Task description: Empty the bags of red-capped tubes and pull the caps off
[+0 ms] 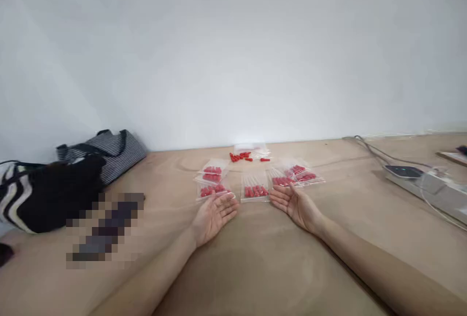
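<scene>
My left hand (214,215) lies palm up on the wooden table, fingers stretched out and nothing in it. Just beyond its fingertips is a small group of clear plastic bags (212,178) with red pieces inside. My right hand (296,205) also rests palm up and open, its fingertips beside more clear bags (297,174) of red pieces. Between the two hands a single clear bag (254,187) holds several red-ended pieces lined up. Farther back, loose red pieces (240,156) lie in front of another clear bag (252,149). The exact kind of the red pieces is too small to tell.
At the left stand a black bag (62,197) with white stripes and a striped bag (120,155). A blurred-out dark object (107,228) lies near them. On the right are a power strip (434,189), a dark-topped device (404,172) and cables (372,149). A white wall (233,53) closes the back.
</scene>
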Motion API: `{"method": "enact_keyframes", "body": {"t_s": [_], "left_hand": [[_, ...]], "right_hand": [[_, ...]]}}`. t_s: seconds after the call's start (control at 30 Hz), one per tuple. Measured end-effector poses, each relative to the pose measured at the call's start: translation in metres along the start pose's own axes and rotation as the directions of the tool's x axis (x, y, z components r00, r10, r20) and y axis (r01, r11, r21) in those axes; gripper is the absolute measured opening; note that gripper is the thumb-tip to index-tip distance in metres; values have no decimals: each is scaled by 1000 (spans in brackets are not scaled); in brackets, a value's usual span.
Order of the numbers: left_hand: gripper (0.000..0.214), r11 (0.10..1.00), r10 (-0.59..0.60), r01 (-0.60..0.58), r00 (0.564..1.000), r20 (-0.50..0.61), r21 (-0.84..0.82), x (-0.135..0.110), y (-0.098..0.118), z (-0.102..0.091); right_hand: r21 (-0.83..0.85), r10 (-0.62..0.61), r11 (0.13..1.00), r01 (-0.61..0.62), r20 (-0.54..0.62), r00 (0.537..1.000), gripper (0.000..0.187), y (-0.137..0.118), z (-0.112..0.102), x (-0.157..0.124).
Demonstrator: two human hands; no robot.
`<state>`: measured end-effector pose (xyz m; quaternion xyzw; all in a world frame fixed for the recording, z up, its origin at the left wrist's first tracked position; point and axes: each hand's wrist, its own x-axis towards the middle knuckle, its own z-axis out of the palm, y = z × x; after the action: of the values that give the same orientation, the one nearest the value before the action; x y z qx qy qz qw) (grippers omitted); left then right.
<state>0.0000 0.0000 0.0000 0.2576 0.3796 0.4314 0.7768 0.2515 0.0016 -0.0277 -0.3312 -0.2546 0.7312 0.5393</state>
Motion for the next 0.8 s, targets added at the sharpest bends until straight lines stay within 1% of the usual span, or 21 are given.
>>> {"method": "enact_keyframes", "body": {"t_s": [0.07,0.13,0.2,0.27,0.3,0.33,0.37,0.4,0.43,0.47,0.5,0.53,0.57,0.6,0.63,0.67,0.7,0.73,0.8], "left_hand": [[42,1000,-6,6,1000,14,-6,1,0,-1],[40,998,31,-32,999,27,46,2,-3,-3],[35,981,110,-117,993,48,153,5,-9,-5],[32,919,224,-240,971,88,313,8,-15,-6],[32,857,285,-311,950,124,412,9,-18,-6],[31,763,348,-386,921,173,519,10,-20,-6],[31,629,410,-461,881,237,625,12,-20,-5],[28,461,462,-527,830,314,714,13,-20,-4],[25,274,495,-575,772,399,771,15,-19,-2],[23,94,505,-602,715,484,793,17,-18,0],[21,-56,492,-618,666,560,784,20,-16,3],[21,-166,471,-628,627,621,760,24,-14,5],[22,-241,444,-636,599,666,733,28,-13,7],[24,-291,420,-641,582,697,710,32,-12,9],[24,-323,402,-643,571,716,695,36,-12,10],[25,-344,391,-640,567,725,687,41,-12,11],[24,-356,383,-635,570,727,685,44,-12,11],[23,-365,378,-627,575,725,688,47,-13,10],[21,-386,369,-608,588,720,694,51,-15,9]], "right_hand": [[-1,-9,1000,9,12,1000,35,1,-1,0],[-12,-21,1000,21,18,1000,33,2,-2,0],[-32,-40,999,40,13,999,28,3,-1,-1],[-53,-54,997,55,25,998,27,4,1,-1],[-69,-63,995,66,42,997,28,5,3,-1],[-96,-81,992,87,59,995,31,5,4,0],[-148,-115,981,124,71,991,34,5,6,2],[-236,-168,955,181,75,983,35,6,7,4],[-361,-244,896,257,81,966,34,6,9,6],[-507,-339,791,343,104,935,31,6,10,9],[-643,-434,635,428,160,886,27,6,12,13],[-742,-510,445,502,251,823,23,6,13,16],[-790,-552,248,560,360,752,20,6,14,18],[-795,-562,74,602,465,684,18,7,15,21],[-775,-546,-61,629,553,629,18,7,15,22],[-748,-514,-157,645,620,593,20,8,14,23],[-723,-474,-224,654,667,575,23,10,13,24],[-702,-432,-266,661,700,569,25,11,12,24],[-674,-359,-292,678,734,576,26,15,9,25]]}}
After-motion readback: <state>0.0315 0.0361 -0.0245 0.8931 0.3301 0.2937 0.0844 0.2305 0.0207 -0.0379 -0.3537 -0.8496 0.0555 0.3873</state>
